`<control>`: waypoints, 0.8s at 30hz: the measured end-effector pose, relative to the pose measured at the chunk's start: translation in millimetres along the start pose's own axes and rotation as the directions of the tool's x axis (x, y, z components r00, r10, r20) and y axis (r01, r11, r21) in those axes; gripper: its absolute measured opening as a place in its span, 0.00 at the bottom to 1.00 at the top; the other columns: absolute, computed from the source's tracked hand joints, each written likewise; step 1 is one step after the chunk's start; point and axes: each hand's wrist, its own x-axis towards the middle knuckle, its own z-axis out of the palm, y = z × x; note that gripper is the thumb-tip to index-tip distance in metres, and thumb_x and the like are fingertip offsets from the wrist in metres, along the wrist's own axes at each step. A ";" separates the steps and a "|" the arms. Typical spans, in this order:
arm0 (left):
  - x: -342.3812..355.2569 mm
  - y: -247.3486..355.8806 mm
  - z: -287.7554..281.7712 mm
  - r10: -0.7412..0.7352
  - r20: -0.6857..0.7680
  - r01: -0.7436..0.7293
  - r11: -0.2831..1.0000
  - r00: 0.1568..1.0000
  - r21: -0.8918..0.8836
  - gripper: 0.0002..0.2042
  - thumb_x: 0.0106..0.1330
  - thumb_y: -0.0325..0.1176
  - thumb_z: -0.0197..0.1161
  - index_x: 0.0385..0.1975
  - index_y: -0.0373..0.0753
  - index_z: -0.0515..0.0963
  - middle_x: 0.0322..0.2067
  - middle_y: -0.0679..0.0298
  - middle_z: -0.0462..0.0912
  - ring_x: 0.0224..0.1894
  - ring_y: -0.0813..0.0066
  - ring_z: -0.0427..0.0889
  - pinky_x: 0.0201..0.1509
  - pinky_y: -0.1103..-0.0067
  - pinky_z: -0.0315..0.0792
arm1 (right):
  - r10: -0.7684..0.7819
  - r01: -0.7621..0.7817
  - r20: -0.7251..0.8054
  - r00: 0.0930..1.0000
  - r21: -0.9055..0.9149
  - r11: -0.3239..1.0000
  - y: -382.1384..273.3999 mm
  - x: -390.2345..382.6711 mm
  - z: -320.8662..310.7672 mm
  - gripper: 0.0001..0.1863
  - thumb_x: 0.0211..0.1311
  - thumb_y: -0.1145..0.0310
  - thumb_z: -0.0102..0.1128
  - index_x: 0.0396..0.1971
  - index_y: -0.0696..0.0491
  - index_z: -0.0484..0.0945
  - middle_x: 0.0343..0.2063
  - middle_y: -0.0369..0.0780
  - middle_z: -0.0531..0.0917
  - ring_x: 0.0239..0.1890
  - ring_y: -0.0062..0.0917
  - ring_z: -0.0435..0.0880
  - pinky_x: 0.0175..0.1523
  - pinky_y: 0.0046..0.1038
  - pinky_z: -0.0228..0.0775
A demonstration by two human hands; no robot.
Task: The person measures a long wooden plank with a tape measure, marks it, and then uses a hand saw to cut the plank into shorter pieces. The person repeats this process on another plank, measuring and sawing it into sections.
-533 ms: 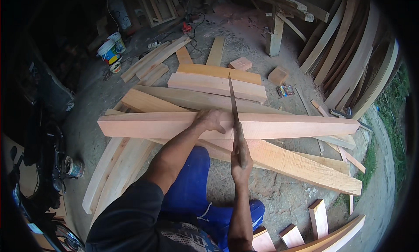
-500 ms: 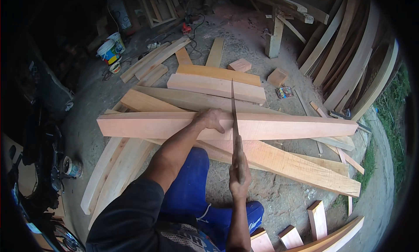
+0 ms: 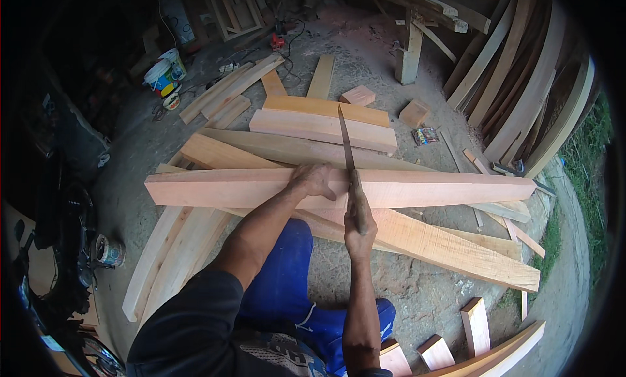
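A long, thick pinkish timber beam [image 3: 430, 189] lies crosswise in front of me on top of other boards. My left hand [image 3: 313, 180] presses on its upper edge near the middle, the thumb pointing toward the saw and the fingers over the far side, gripping the beam. In my right hand [image 3: 360, 230] is the wooden handle of a handsaw [image 3: 346, 142]. The saw's narrow blade crosses the beam just right of my left hand, its tip pointing away from me over the boards behind. Where the teeth meet the wood cannot be made out clearly.
Beneath the beam, a wide plank [image 3: 456, 250] slants to the right and pale planks [image 3: 166, 259] run to the left. Short blocks [image 3: 415, 114] sit beyond. Boards lean [image 3: 521, 83] at the far right, buckets [image 3: 160, 75] stand far left, and a motorcycle [image 3: 59, 246] is nearer left.
My right hand and the saw have moved forward, away from me, with the blade tip shifting slightly farther and left. My left hand stays on the beam.
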 end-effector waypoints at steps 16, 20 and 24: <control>9.8 -7.1 21.1 0.010 -0.020 -0.009 0.999 1.000 0.043 0.49 0.40 0.58 0.84 0.63 0.33 0.77 0.61 0.47 0.83 0.65 0.50 0.81 0.70 0.62 0.73 | -0.150 0.154 -0.097 0.984 0.035 0.987 18.4 -15.2 5.8 0.31 0.68 0.76 0.63 0.71 0.56 0.73 0.42 0.46 0.88 0.38 0.27 0.85 0.47 0.30 0.79; 49.5 -43.1 -2.5 -0.023 0.106 0.025 1.000 0.994 -0.011 0.53 0.39 0.60 0.84 0.67 0.36 0.76 0.62 0.48 0.83 0.65 0.51 0.81 0.69 0.64 0.74 | -0.171 0.164 -0.060 0.983 -0.103 0.981 15.1 -182.2 -55.3 0.31 0.67 0.74 0.62 0.70 0.64 0.72 0.52 0.50 0.89 0.44 0.31 0.91 0.52 0.31 0.82; 60.9 -49.1 -0.3 -0.014 0.155 0.016 1.000 0.988 -0.011 0.51 0.39 0.59 0.84 0.64 0.36 0.77 0.60 0.50 0.84 0.64 0.50 0.82 0.67 0.62 0.74 | -0.008 0.002 -0.034 0.999 -0.167 0.986 13.7 -268.2 -84.0 0.33 0.62 0.72 0.65 0.69 0.63 0.74 0.52 0.50 0.89 0.43 0.30 0.92 0.50 0.29 0.83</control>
